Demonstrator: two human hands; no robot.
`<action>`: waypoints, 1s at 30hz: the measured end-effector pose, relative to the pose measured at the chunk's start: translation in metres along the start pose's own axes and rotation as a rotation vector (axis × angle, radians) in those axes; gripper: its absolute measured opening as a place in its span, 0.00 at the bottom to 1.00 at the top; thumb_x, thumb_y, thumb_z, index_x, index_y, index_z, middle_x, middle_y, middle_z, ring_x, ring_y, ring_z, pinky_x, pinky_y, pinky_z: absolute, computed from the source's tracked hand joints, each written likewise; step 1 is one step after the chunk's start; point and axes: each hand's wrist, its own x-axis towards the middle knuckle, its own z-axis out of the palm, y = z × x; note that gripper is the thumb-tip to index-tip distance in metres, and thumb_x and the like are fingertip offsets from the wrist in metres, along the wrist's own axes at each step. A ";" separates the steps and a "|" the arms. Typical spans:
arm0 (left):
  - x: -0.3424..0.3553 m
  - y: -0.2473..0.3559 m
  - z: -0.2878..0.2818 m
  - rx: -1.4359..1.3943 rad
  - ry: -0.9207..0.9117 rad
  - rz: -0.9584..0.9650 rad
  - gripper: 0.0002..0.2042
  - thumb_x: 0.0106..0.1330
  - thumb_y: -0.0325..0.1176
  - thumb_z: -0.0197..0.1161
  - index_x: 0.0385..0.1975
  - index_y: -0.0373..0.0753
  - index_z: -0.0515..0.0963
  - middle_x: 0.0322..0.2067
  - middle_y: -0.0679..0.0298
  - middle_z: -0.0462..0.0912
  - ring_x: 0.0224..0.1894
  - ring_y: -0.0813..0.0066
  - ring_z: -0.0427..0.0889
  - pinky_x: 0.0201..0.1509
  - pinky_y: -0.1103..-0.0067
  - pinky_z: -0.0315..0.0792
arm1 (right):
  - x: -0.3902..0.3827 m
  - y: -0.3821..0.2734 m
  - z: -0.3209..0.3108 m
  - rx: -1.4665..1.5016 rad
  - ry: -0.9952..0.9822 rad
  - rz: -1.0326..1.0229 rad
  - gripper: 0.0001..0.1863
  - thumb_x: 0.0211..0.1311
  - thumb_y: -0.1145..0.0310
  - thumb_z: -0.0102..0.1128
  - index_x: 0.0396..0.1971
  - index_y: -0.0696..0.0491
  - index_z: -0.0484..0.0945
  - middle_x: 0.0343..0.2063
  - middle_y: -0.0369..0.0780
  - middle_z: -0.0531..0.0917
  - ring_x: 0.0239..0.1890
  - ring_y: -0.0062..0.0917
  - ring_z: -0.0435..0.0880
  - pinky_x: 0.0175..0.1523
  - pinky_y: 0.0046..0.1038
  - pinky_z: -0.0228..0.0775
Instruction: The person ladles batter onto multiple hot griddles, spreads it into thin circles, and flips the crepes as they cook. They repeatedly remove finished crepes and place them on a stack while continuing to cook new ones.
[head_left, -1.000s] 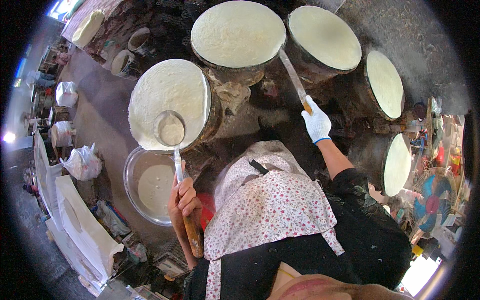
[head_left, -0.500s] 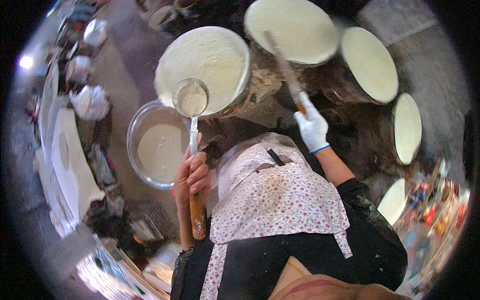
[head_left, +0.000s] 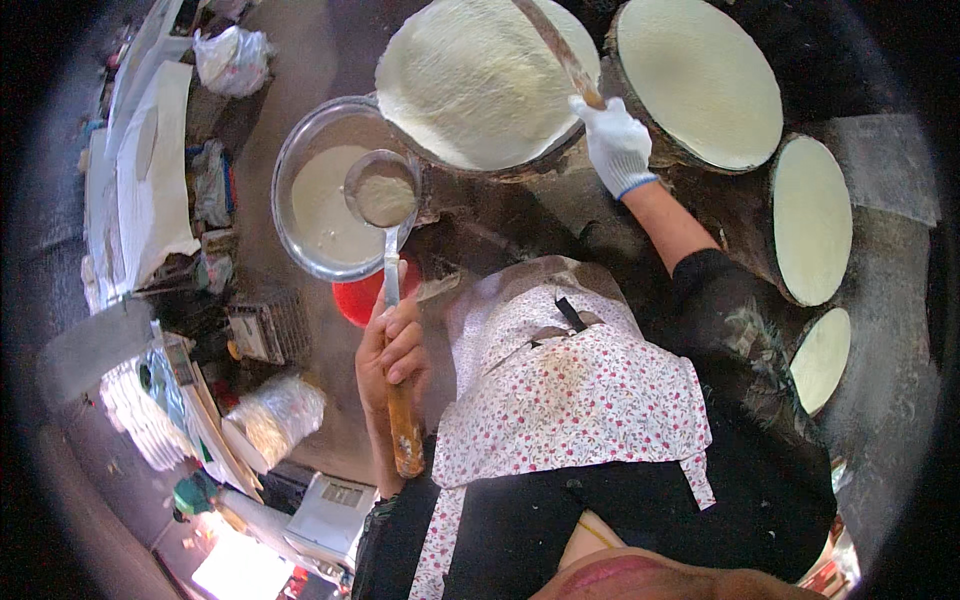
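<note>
My left hand (head_left: 393, 350) grips the wooden handle of a metal ladle (head_left: 382, 200), whose batter-coated cup hangs above a wide metal bowl of pale batter (head_left: 325, 205). My right hand (head_left: 615, 145), in a white knit glove, holds a long flat spatula (head_left: 555, 40) by its wooden end. The blade crosses over a round griddle (head_left: 460, 90) covered with a textured pale sheet; whether it touches cannot be told. Below the bowl sits a red container (head_left: 355, 300), partly hidden by the ladle.
More round griddles with pale sheets curve along the right (head_left: 695, 80). At left are white sheets (head_left: 150, 170), plastic bags (head_left: 230, 60), a wire crate (head_left: 262, 330) and stacked material. At the lower left a person in green (head_left: 195, 495) appears small.
The view has turned, shifting the griddles. My right hand's spatula has moved from the middle griddle to the one beside the bowl; the ladle has moved from that griddle to over the bowl.
</note>
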 end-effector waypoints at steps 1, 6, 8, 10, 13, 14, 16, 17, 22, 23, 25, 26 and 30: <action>-0.002 -0.005 -0.001 -0.043 0.008 0.011 0.13 0.85 0.31 0.40 0.60 0.32 0.65 0.30 0.68 0.62 0.20 0.83 0.66 0.16 0.85 0.67 | 0.007 -0.002 0.007 -0.054 0.064 -0.052 0.14 0.69 0.64 0.61 0.51 0.33 0.87 0.26 0.41 0.78 0.21 0.38 0.83 0.24 0.41 0.75; -0.016 -0.023 -0.005 0.003 0.023 0.095 0.20 0.85 0.31 0.43 0.72 0.36 0.57 0.31 0.68 0.63 0.20 0.92 0.63 0.16 0.94 0.67 | 0.005 -0.030 0.013 0.053 0.061 -0.290 0.06 0.69 0.59 0.65 0.37 0.42 0.86 0.23 0.42 0.80 0.21 0.40 0.85 0.24 0.43 0.75; -0.017 -0.023 -0.006 0.012 0.040 0.100 0.19 0.86 0.32 0.43 0.71 0.35 0.58 0.31 0.68 0.63 0.20 0.91 0.63 0.16 0.93 0.67 | 0.006 -0.044 0.012 0.083 0.041 -0.337 0.09 0.68 0.58 0.66 0.32 0.47 0.82 0.23 0.43 0.80 0.21 0.42 0.85 0.24 0.44 0.76; -0.016 -0.020 -0.007 -0.011 0.035 0.098 0.18 0.86 0.33 0.44 0.70 0.35 0.59 0.31 0.68 0.63 0.19 0.91 0.63 0.16 0.93 0.67 | 0.010 -0.051 0.012 0.250 -0.098 -0.165 0.14 0.64 0.60 0.67 0.26 0.53 0.76 0.22 0.45 0.80 0.22 0.43 0.85 0.27 0.46 0.77; -0.014 -0.012 -0.008 -0.051 0.026 0.084 0.18 0.86 0.33 0.44 0.69 0.35 0.60 0.31 0.69 0.63 0.20 0.91 0.63 0.17 0.93 0.67 | 0.021 -0.051 0.013 0.019 0.021 -0.251 0.12 0.61 0.61 0.68 0.27 0.52 0.76 0.21 0.44 0.79 0.22 0.40 0.85 0.27 0.44 0.77; -0.013 -0.009 -0.009 -0.047 0.028 0.081 0.18 0.86 0.34 0.45 0.69 0.35 0.60 0.31 0.69 0.63 0.20 0.91 0.63 0.17 0.93 0.67 | 0.023 -0.048 0.011 -0.008 0.089 -0.296 0.13 0.59 0.60 0.69 0.28 0.53 0.76 0.21 0.43 0.79 0.20 0.39 0.83 0.26 0.41 0.77; -0.012 -0.001 -0.010 -0.051 0.021 0.066 0.19 0.86 0.33 0.43 0.72 0.36 0.58 0.30 0.69 0.63 0.20 0.90 0.64 0.17 0.90 0.67 | 0.037 -0.037 0.002 0.118 0.063 -0.368 0.11 0.59 0.60 0.69 0.27 0.51 0.81 0.24 0.43 0.82 0.22 0.40 0.85 0.29 0.42 0.78; -0.011 0.003 -0.011 -0.057 0.013 0.053 0.21 0.86 0.32 0.41 0.75 0.36 0.55 0.29 0.70 0.62 0.20 0.89 0.65 0.18 0.88 0.68 | 0.045 -0.027 -0.011 0.193 0.095 -0.436 0.10 0.59 0.59 0.68 0.26 0.49 0.83 0.25 0.42 0.83 0.23 0.40 0.85 0.30 0.42 0.79; 0.006 0.026 -0.010 0.024 -0.027 -0.009 0.23 0.85 0.31 0.41 0.77 0.37 0.54 0.29 0.70 0.62 0.20 0.89 0.65 0.17 0.88 0.68 | 0.138 0.016 -0.105 0.694 0.042 0.031 0.08 0.69 0.66 0.63 0.37 0.53 0.87 0.36 0.45 0.86 0.37 0.38 0.86 0.48 0.36 0.79; 0.009 0.029 -0.008 0.057 -0.019 0.004 0.24 0.85 0.31 0.42 0.77 0.38 0.53 0.30 0.70 0.62 0.20 0.90 0.64 0.17 0.89 0.67 | 0.169 0.025 -0.128 0.949 0.050 0.289 0.13 0.64 0.62 0.72 0.45 0.49 0.89 0.41 0.44 0.89 0.42 0.32 0.88 0.52 0.36 0.79; 0.030 0.034 -0.006 0.115 -0.013 -0.034 0.24 0.85 0.31 0.44 0.77 0.39 0.53 0.31 0.69 0.63 0.20 0.90 0.64 0.17 0.90 0.66 | 0.188 0.051 -0.188 0.545 0.295 0.268 0.07 0.60 0.68 0.75 0.34 0.55 0.89 0.31 0.44 0.82 0.38 0.33 0.85 0.47 0.36 0.75; 0.038 0.037 -0.003 0.136 -0.015 -0.058 0.24 0.85 0.31 0.44 0.77 0.39 0.53 0.31 0.69 0.63 0.20 0.89 0.64 0.17 0.89 0.67 | 0.189 0.061 -0.213 0.287 0.447 0.048 0.06 0.58 0.69 0.75 0.31 0.55 0.89 0.32 0.43 0.82 0.37 0.33 0.85 0.45 0.34 0.75; 0.058 0.034 0.006 0.057 -0.053 -0.139 0.21 0.86 0.32 0.42 0.74 0.38 0.56 0.32 0.68 0.63 0.20 0.87 0.65 0.17 0.88 0.68 | 0.165 0.086 -0.258 -0.025 0.500 -0.128 0.05 0.59 0.71 0.72 0.30 0.56 0.85 0.32 0.40 0.82 0.35 0.30 0.84 0.41 0.30 0.74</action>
